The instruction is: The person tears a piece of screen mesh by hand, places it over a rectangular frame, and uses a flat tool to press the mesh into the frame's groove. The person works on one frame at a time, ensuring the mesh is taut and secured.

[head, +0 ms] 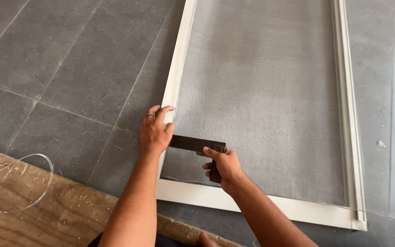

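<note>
Grey tiled floor (69, 68) bearing white-framed mesh screen (261, 91). Left hand (154, 132) pressing frame edge, grasping nothing. Right hand (225, 164) clenching dark flat tool (193, 143), blade reaching toward left hand.

Both hands, left (154, 133) and right (222, 163), press a dark flat tool (193, 143) against a white-framed mesh screen (261, 91).
</note>
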